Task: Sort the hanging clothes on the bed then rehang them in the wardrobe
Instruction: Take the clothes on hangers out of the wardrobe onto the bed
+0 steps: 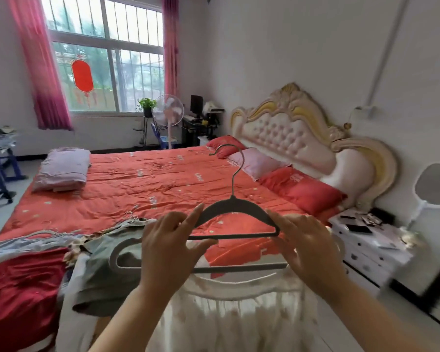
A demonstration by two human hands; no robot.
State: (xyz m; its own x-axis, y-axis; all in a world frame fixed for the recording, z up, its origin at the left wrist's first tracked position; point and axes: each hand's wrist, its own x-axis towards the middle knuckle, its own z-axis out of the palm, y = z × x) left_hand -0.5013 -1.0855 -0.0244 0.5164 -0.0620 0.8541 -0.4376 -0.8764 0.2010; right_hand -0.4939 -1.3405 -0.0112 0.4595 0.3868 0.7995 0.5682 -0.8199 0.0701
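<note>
A grey hanger (234, 202) is pinched at both ends by the fingers of the left hand (168, 247) and right hand (308, 246) above heaped clothes (99, 270) and a bedspread (137, 189) printed "LOVE".

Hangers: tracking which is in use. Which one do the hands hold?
The dark grey metal-hooked hanger, held at its ends by the left hand and right hand; the pale grey hanger sits lower.

The dark hanger (233, 203) looks matt and velvety, its hook (243, 160) thin shiny metal; bed cover (142, 189) creased orange-red cloth, faintly sheened; headboard (285, 133) tufted, padded, glossy, with gilt carved trim; white garment (226, 321) thin, sheer cloth.
</note>
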